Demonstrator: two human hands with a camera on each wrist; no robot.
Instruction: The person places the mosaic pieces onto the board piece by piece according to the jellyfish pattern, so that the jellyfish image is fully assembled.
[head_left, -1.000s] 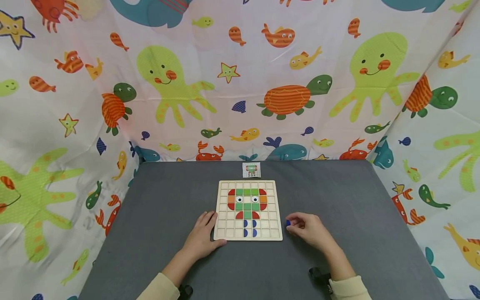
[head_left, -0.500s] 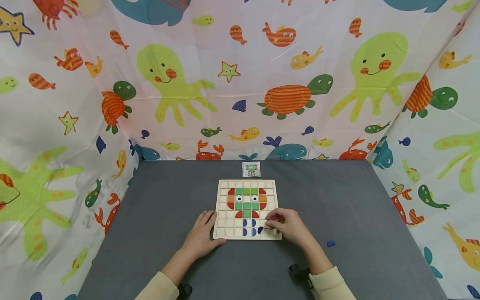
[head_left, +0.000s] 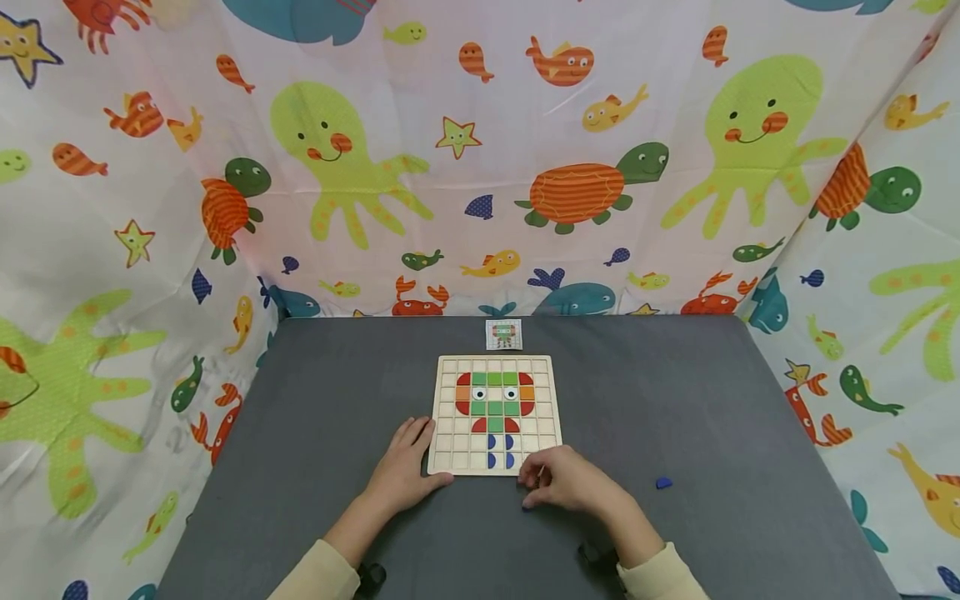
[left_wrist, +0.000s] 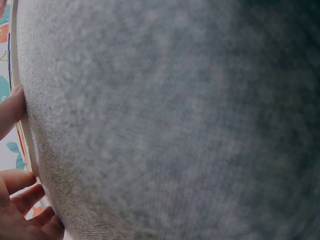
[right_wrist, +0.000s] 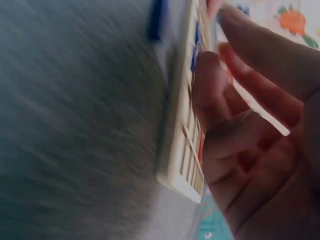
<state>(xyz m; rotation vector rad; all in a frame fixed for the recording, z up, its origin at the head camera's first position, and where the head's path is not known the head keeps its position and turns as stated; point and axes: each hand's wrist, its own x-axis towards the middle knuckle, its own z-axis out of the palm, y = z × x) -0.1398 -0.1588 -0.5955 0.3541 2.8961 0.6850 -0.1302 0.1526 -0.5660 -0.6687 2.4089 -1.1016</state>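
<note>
A wooden grid board (head_left: 448, 429) on the table bears red, green, orange and blue pieces forming a figure, two of them with eyes. My left hand (head_left: 401, 468) rests at its left side, fingers along the edge and thumb by the front corner. My right hand (head_left: 566, 479) hovers at the front right part of the board, fingers loosely bent, thumb low. In the right wrist view no piece shows between its fingers. There a blurred blue piece (right_wrist: 158, 20) sits just off the board's front edge, apart from the fingertips; in the head view the hand mostly hides it.
Another blue piece (head_left: 663, 482) lies on the grey table (head_left: 660, 392), right of my right hand. A small picture card (head_left: 503, 334) lies behind the board. A curtain (head_left: 450, 83) printed with sea animals encloses the back and sides.
My right hand came left from beside the board to over it, then down to its front edge. A blue piece seen below its fingers over the board is now off the front edge.
</note>
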